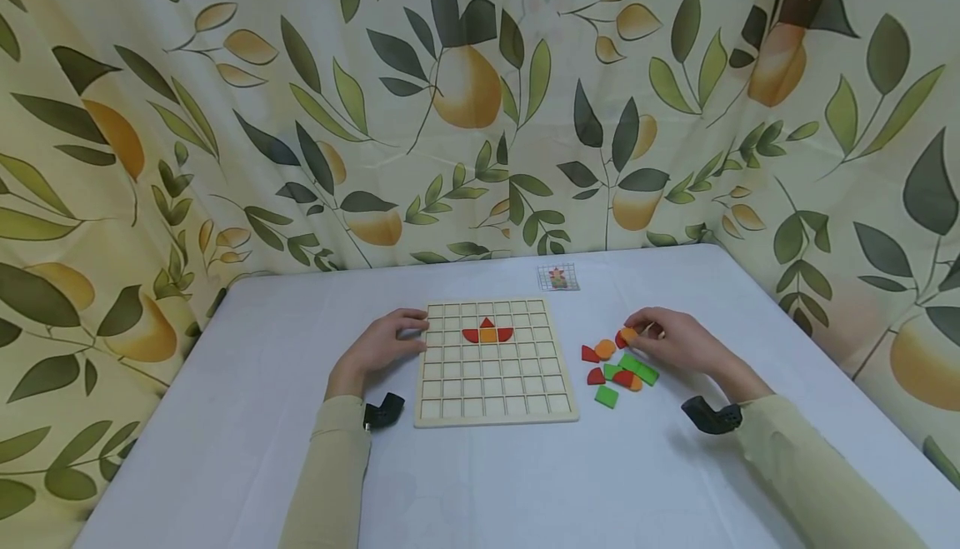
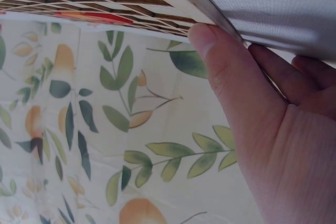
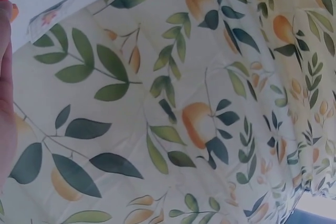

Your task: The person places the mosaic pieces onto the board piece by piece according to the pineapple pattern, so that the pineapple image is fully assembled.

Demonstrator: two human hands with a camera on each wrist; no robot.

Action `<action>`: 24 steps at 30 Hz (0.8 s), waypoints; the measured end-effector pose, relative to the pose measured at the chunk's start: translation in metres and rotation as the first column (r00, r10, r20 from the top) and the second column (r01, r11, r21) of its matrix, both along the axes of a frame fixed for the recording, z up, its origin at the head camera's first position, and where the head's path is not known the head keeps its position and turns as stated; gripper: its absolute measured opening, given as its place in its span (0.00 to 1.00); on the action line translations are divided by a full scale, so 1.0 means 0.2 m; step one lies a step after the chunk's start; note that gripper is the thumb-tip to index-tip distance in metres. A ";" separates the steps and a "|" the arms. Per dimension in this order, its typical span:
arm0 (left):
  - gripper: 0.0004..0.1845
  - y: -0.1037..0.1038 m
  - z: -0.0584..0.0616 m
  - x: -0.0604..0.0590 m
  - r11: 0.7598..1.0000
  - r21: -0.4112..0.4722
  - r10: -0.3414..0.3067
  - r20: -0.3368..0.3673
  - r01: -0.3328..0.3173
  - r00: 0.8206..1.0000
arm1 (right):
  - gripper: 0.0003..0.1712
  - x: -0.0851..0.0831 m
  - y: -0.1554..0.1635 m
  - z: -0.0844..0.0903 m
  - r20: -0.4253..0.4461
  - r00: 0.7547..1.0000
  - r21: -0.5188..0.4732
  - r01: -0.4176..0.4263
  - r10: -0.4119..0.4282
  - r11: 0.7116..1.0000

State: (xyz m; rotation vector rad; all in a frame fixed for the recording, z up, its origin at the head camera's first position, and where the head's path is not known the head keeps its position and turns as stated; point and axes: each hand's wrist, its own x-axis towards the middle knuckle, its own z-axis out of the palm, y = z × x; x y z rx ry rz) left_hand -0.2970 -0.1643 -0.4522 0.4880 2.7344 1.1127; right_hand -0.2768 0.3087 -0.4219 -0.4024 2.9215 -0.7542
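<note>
A wooden grid board (image 1: 495,391) lies on the white table. Its upper rows hold a red triangle (image 1: 487,322) above an orange square (image 1: 487,335), which sits between two red quarter-round pieces. My left hand (image 1: 411,331) rests against the board's left edge; in the left wrist view the thumb (image 2: 210,40) presses on the board's rim (image 2: 205,11). My right hand (image 1: 636,331) is to the right of the board and pinches an orange piece (image 1: 627,334) at the top of a pile of loose pieces. A red piece (image 1: 619,339) lies right beside it.
Loose red, orange and green pieces (image 1: 637,368) are scattered right of the board, with a green square (image 1: 606,396) nearest me. A small picture card (image 1: 558,277) lies behind the board. A leaf-and-pear patterned curtain (image 1: 480,116) closes in the table at the back and sides.
</note>
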 end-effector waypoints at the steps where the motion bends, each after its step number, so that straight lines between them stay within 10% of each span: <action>1: 0.22 0.00 0.00 0.00 1.000 -0.001 0.002 0.001 -0.002 1.000 | 0.19 0.00 -0.02 0.00 0.003 1.000 -0.006 0.007 -0.007 1.000; 14: 0.22 0.00 0.00 -0.01 1.000 -0.013 0.011 -0.006 -0.011 1.000 | 0.18 -0.02 -0.35 0.05 0.036 0.999 -0.096 -0.020 0.024 0.995; 24: 0.21 0.00 0.00 -0.01 1.000 -0.008 0.015 0.007 -0.015 1.000 | 0.14 0.00 -0.65 0.04 -0.056 0.979 -0.086 -0.198 0.194 0.976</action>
